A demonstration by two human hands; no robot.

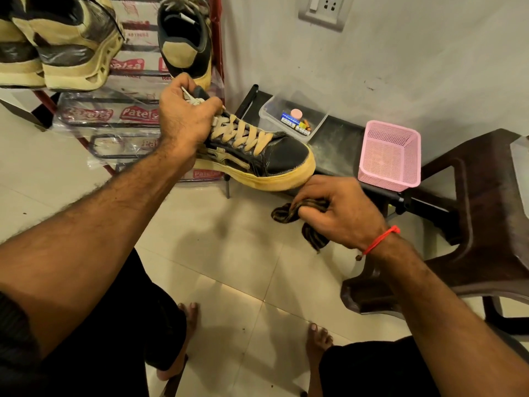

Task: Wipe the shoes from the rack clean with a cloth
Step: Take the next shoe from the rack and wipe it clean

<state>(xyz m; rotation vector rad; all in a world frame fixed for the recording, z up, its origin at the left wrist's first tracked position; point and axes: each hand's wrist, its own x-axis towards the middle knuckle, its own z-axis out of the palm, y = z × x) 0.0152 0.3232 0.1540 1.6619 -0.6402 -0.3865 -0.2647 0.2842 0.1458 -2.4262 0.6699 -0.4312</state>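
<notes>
Gripping our black shoe [257, 150] at its collar, left hand [183, 121]; toe points right; right hand [340, 213] clenches the cloth [289, 213].

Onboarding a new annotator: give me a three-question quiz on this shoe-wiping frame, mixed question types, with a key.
1. True or false: the left hand holds the black sneaker at its heel end.
2. Multiple choice: what does the right hand grip? A) a brush B) a dark cloth C) the pink basket
3. Fill in: the matching sneaker sits on the ____.

Key:
1. True; the toe points away from that hand.
2. B; the cloth is bunched in the fingers just below the sneaker's toe.
3. Rack.
</notes>
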